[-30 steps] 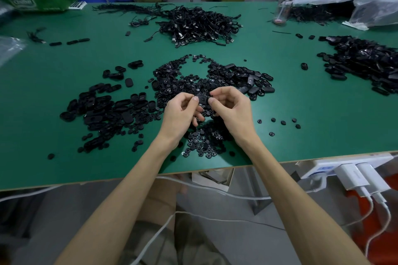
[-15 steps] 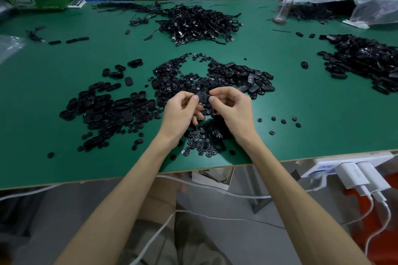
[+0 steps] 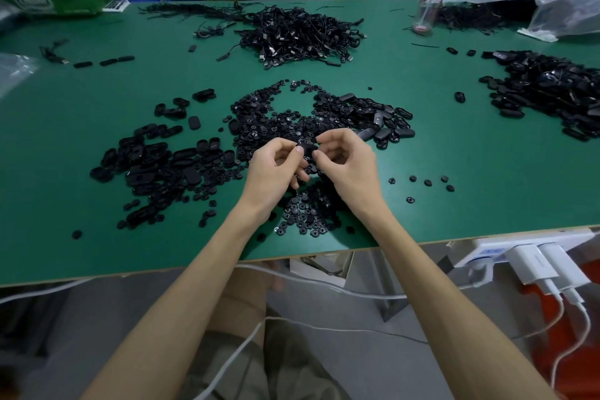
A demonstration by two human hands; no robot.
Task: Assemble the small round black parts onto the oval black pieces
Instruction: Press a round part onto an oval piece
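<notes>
In the centre of the frame, the left hand [image 3: 276, 169] and the right hand [image 3: 347, 162] both pinch one oval black piece [image 3: 306, 149] between thumb and forefinger, above the green table [image 3: 454, 204]. The small round black parts [image 3: 305, 211] lie in a heap directly below the hands. More oval pieces [image 3: 152, 166] are spread at centre left.

The left hand [image 3: 276, 169] and right hand [image 3: 349, 162] hide most of the black piece [image 3: 306, 149] they pinch; its shape is unclear. The far-right pile of oval pieces [image 3: 548, 88] is cut off.
</notes>
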